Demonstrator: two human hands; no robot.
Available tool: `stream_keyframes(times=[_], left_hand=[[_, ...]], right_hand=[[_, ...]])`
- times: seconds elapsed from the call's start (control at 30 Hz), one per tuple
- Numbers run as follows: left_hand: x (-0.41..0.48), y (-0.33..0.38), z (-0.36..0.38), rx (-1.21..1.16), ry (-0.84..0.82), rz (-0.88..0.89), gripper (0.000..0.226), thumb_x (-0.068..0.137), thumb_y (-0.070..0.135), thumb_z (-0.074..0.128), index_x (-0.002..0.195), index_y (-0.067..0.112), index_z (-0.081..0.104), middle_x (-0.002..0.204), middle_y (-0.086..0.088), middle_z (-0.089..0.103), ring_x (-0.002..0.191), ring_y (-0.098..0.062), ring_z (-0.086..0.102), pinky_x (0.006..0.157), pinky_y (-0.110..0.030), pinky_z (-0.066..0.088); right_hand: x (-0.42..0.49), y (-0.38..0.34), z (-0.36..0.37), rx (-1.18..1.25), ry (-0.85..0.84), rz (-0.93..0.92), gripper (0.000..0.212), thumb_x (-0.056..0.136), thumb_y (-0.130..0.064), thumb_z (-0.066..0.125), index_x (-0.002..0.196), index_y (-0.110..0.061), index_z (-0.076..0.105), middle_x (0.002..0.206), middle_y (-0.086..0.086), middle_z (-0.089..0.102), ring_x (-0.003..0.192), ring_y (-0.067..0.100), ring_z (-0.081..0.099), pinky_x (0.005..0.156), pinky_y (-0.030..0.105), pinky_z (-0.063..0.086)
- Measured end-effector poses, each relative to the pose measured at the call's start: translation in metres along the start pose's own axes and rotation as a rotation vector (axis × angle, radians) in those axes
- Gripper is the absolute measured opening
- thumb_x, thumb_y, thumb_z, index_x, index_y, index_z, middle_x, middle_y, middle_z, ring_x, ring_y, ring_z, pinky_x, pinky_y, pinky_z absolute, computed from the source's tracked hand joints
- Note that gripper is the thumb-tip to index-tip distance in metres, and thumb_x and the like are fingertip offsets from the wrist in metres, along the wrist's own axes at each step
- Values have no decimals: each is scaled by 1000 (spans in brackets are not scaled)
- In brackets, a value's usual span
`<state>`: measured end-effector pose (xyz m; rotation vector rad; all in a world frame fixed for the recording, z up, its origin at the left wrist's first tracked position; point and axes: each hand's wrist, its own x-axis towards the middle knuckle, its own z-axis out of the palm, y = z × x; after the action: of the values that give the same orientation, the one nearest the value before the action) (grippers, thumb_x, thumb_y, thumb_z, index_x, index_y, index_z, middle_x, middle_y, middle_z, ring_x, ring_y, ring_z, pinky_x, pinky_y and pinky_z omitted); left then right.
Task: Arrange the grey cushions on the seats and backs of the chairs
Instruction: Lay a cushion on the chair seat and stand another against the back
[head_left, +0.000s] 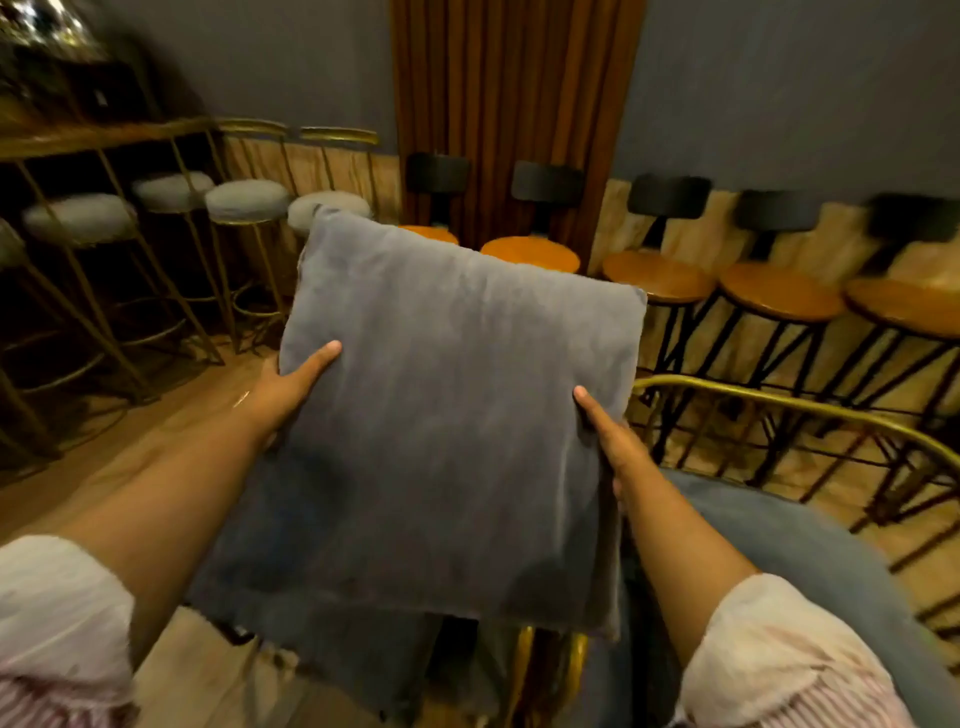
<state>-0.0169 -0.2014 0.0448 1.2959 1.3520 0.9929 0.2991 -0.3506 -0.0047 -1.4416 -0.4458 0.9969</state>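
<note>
The cushion (457, 405) is held up in mid-air before the person, face toward the camera, tilted so its top edge runs from eleven o'clock down toward two. The left hand (291, 387) grasps its left edge and the right hand (610, 441) its right edge, thumbs on the front, fingers hidden behind. The chair (810, 535) with a grey seat and brass rail lies at four o'clock, nearer the right hand, so the cushion likely swings down that way.
</note>
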Motion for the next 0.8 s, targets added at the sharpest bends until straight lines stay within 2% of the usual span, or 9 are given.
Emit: stream_keyframes(times=[0.1,0.23,0.33,0.37,0.43,0.53,0.6,0.67,0.8], left_hand=[[-29,13,27,-2,-82,13,106,59,67,69,145,17,33,147,-7,44,131,-30,46,107,-43,39],[-59,18,84,-37,-160,-6,99,69,58,69,147,14,27,150,-7,39,134,-30,41,111,-42,35],[-80,21,139,-26,-242,-57,129,41,73,75,147,15,29,147,-6,44,130,-28,47,108,-43,39],[-86,22,159,-21,-262,-80,128,42,72,75,146,15,28,147,-6,45,128,-29,48,106,-43,41],[-98,20,199,-18,-298,-113,121,50,68,75,147,13,27,145,-8,46,126,-31,50,104,-44,42],[-128,18,268,13,-349,-144,125,45,66,77,146,12,27,145,-9,46,124,-31,51,104,-47,43],[-145,11,309,1,-366,-157,113,54,58,78,145,11,30,145,-9,46,125,-32,51,104,-47,43],[-160,4,350,-16,-381,-160,106,58,53,79,144,12,34,145,-9,46,125,-32,50,104,-45,43],[-180,-13,409,-13,-400,-158,121,41,63,82,144,20,35,144,-6,48,125,-30,51,105,-47,43]], right_hand=[[-23,-20,-45,-23,43,-52,84,62,-56,77,133,-19,52,124,1,62,105,22,59,86,35,46],[-45,-36,-112,-19,91,-102,67,74,-46,72,131,-16,53,118,0,63,82,8,59,76,29,43],[-50,-43,-172,-28,154,-111,93,51,-61,80,130,-18,56,117,2,67,85,9,63,68,25,48],[-54,-46,-192,-24,172,-109,93,50,-60,80,129,-17,57,116,3,67,85,10,64,66,25,49],[-56,-50,-233,-12,202,-89,72,69,-48,76,129,-16,55,116,3,64,80,9,61,65,25,46],[-57,-49,-304,-28,250,-46,71,72,-46,74,132,-16,51,111,0,59,81,12,59,78,31,44],[-56,-45,-347,-44,263,-5,98,46,-65,80,128,-19,54,116,0,63,92,19,62,86,36,47],[-52,-41,-390,-49,292,11,117,28,-71,80,129,-19,55,120,4,65,101,25,62,93,41,48],[-43,-48,-444,-71,332,4,99,38,-64,81,123,-20,56,112,3,65,95,24,61,90,41,48]])
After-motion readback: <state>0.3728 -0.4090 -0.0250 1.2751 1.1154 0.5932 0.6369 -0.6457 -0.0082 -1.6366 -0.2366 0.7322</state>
